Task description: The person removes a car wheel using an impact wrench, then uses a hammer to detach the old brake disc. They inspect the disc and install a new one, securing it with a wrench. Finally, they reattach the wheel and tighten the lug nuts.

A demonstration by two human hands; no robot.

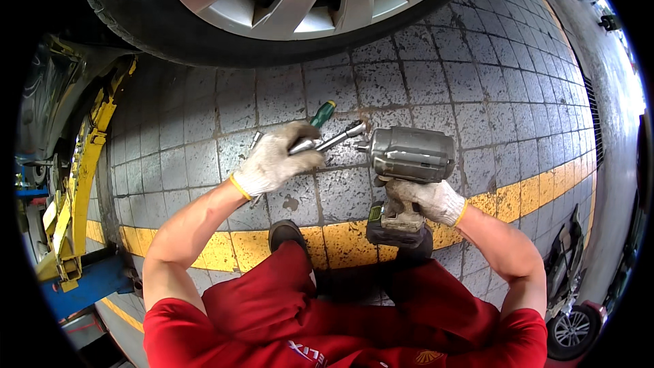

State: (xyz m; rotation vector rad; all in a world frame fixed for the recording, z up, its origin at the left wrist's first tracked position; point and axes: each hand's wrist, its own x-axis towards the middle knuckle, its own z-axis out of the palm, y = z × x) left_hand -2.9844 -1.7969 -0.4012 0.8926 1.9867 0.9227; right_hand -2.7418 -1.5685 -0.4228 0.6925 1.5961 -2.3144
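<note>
My left hand (276,157), in a pale work glove with a yellow cuff, has its fingers curled on a chrome ratchet (340,135), whose head points right. A green-handled screwdriver (322,114) angles up behind it; whether I hold this too or it lies on the floor, I cannot tell. Other metal pieces (255,139) peek from behind that glove, partly hidden. My right hand (432,201), gloved alike, is closed on the grip of a large grey cordless impact wrench (412,155), its bare drive pointing left toward the ratchet, its battery at the bottom.
A car wheel (306,10) with silver rim fills the top, above grey floor tiles (470,129) with a yellow stripe (347,245). A yellow-and-blue lift (88,174) stands at left. At right are dark parts (564,252) and another car's wheel (572,330).
</note>
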